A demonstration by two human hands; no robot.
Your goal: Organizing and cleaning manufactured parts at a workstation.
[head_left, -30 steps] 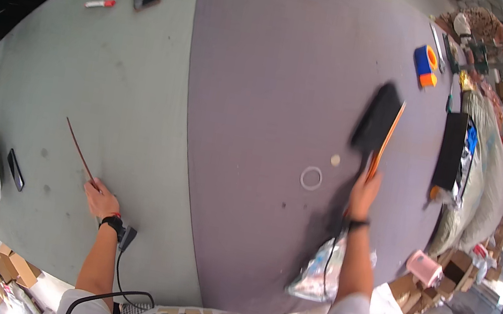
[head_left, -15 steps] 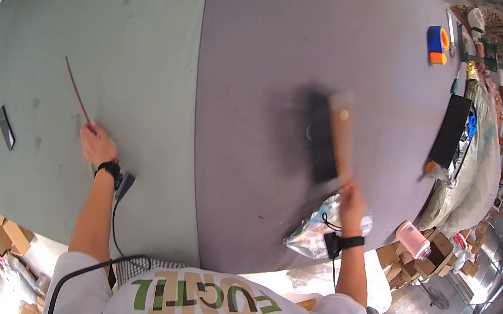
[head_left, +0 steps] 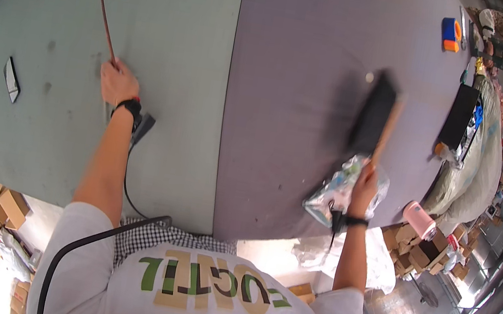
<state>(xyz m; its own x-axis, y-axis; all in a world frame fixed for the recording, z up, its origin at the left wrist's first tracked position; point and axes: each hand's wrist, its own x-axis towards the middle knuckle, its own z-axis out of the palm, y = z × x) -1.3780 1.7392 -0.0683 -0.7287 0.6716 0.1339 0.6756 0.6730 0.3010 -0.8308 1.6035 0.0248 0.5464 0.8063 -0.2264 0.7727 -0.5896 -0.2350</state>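
Observation:
My left hand [head_left: 120,82] is closed around the lower end of a thin reddish-brown stick [head_left: 106,21], which points away from me over the green-grey half of the table. On the purple-grey half, my right hand [head_left: 363,191] grips the wooden handle [head_left: 389,129] of a bench brush. Its dark bristles [head_left: 373,114] face left and are blurred by motion; I cannot tell whether they touch the surface. A small pale round spot [head_left: 369,78] shows beside the far end of the bristles. Under and beside my right hand lies a shiny clear plastic bag [head_left: 332,196].
A phone-like dark slab [head_left: 12,79] lies at the left. Blue and orange tape-like items [head_left: 451,35], a black box [head_left: 457,124] and a pink bottle [head_left: 419,220] line the right edge. A black cable [head_left: 101,235] runs past my left arm. Cardboard boxes [head_left: 6,207] stand below.
The brush has swung to the right and tilted the other way. My left hand, still with the stick, has moved farther from me. The whole view has shifted a little.

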